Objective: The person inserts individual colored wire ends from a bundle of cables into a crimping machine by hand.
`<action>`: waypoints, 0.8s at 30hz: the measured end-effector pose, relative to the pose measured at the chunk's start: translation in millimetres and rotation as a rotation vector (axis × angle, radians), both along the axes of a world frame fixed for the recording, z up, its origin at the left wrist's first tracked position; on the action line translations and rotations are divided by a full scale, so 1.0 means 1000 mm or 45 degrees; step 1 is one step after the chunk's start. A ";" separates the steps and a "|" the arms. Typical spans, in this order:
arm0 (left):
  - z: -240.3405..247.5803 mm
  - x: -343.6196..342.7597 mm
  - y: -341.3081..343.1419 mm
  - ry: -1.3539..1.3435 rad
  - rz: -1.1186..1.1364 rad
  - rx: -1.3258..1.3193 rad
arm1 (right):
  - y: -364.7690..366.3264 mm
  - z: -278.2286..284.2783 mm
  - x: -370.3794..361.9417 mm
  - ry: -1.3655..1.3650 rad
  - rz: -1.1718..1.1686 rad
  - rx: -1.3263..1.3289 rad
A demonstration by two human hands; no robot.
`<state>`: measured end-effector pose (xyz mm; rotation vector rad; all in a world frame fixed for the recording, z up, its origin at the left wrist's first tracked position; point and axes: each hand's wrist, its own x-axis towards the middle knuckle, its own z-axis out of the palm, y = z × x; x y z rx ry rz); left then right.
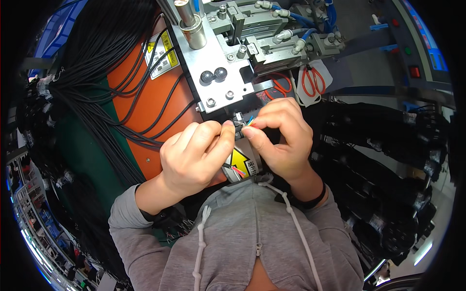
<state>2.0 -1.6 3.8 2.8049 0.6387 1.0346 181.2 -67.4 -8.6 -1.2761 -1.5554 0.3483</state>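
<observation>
Both hands meet just in front of a metal machine fixture [221, 63]. With thumb and index finger closed, my left hand [194, 153] pinches the end of a black cable, mostly hidden by the fingers. My right hand [286, 136] pinches thin coloured wires [250, 121], blue, green and red, spreading from that end. A short silvery strand shows between the two sets of fingertips. Below my left hand, another black cable end with red and pink wires [239, 171] pokes out over a yellow arrow label [240, 161]; whether that hand holds it is hidden.
A thick bundle of black cables [92, 102] crosses the orange panel [145, 111] at left. Red-handled scissors [313, 81] lie right of the fixture, below pneumatic cylinders with blue hoses [303, 22]. More bundled black cables [383, 169] hang at right.
</observation>
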 end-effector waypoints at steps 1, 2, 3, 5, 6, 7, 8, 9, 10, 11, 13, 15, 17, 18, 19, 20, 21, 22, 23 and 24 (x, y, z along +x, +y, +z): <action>0.000 0.000 0.000 -0.002 0.002 -0.004 | -0.001 0.000 0.005 -0.002 0.002 -0.004; 0.000 0.000 -0.001 0.018 -0.011 -0.018 | -0.002 0.000 0.011 0.115 0.081 -0.182; 0.000 -0.001 -0.001 0.038 -0.023 -0.031 | -0.002 0.000 0.016 0.233 0.160 -0.360; -0.001 -0.001 -0.003 0.058 -0.031 -0.048 | -0.001 -0.003 0.019 0.350 0.241 -0.542; -0.002 0.000 -0.004 0.087 -0.036 -0.038 | -0.001 -0.007 0.019 0.410 0.221 -0.533; -0.003 0.001 -0.006 0.116 -0.040 -0.028 | -0.001 -0.012 0.019 0.470 0.202 -0.524; -0.004 0.001 -0.008 0.146 -0.044 -0.018 | -0.001 -0.016 0.019 0.530 0.184 -0.514; -0.004 0.002 -0.009 0.148 -0.038 -0.020 | 0.001 -0.019 0.017 0.531 0.190 -0.517; -0.005 0.002 -0.009 0.214 -0.031 -0.030 | 0.003 -0.022 0.016 0.369 0.113 -0.430; -0.005 0.003 -0.009 0.280 -0.025 -0.040 | 0.004 -0.024 0.014 0.206 0.037 -0.341; -0.007 0.004 -0.010 0.347 -0.017 -0.051 | 0.007 -0.026 0.008 0.045 -0.035 -0.252; -0.008 0.003 -0.011 0.405 0.049 -0.011 | 0.009 -0.025 0.001 -0.085 -0.089 -0.248; -0.010 0.003 -0.012 0.436 0.085 0.009 | 0.010 -0.026 -0.001 -0.148 -0.112 -0.246; -0.011 0.003 -0.013 0.433 0.098 0.009 | 0.009 -0.028 -0.001 -0.148 -0.112 -0.222; -0.012 0.002 -0.013 0.431 0.110 0.009 | 0.009 -0.031 -0.001 -0.148 -0.112 -0.198; -0.011 0.003 -0.013 0.428 0.119 0.009 | 0.008 -0.033 -0.001 -0.147 -0.115 -0.176; -0.010 0.004 -0.013 0.431 0.120 0.008 | 0.009 -0.035 -0.001 -0.144 -0.114 -0.177; -0.009 0.005 -0.013 0.417 0.121 -0.018 | 0.010 -0.038 -0.002 -0.120 -0.127 -0.150; -0.007 0.006 -0.013 0.404 0.122 -0.044 | 0.011 -0.040 -0.002 -0.096 -0.139 -0.123; -0.006 0.007 -0.012 0.391 0.124 -0.070 | 0.012 -0.043 -0.002 -0.070 -0.151 -0.096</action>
